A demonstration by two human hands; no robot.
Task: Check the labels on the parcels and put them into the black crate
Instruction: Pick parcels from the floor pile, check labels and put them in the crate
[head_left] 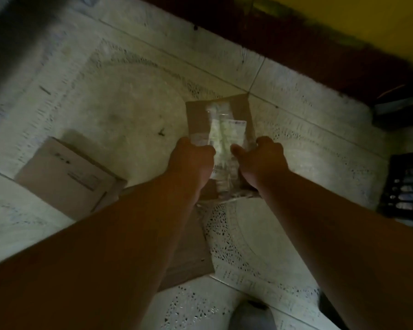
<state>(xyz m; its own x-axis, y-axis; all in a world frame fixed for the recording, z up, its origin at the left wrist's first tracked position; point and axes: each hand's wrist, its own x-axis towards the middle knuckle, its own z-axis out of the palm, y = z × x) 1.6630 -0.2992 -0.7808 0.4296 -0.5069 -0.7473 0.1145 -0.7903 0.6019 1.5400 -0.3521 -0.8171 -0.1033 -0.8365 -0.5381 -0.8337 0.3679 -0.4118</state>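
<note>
A brown cardboard parcel (pixel 221 120) with clear tape and a white label on its top face is held above the tiled floor. My left hand (pixel 192 160) grips its left side, thumb on top. My right hand (pixel 264 160) grips its right side, thumb lying on the label. A second flat cardboard parcel (pixel 67 177) lies on the floor to the left. A third brown parcel (pixel 188 253) lies below the held one, partly hidden by my left forearm. The black crate (pixel 408 186) stands at the right edge, cut off by the frame.
The patterned white tile floor (pixel 119 103) fills most of the view. A dark baseboard and yellow wall (pixel 355 22) run along the top right. A dark object (pixel 401 110) sits by the wall above the crate. My foot (pixel 250 315) shows at the bottom.
</note>
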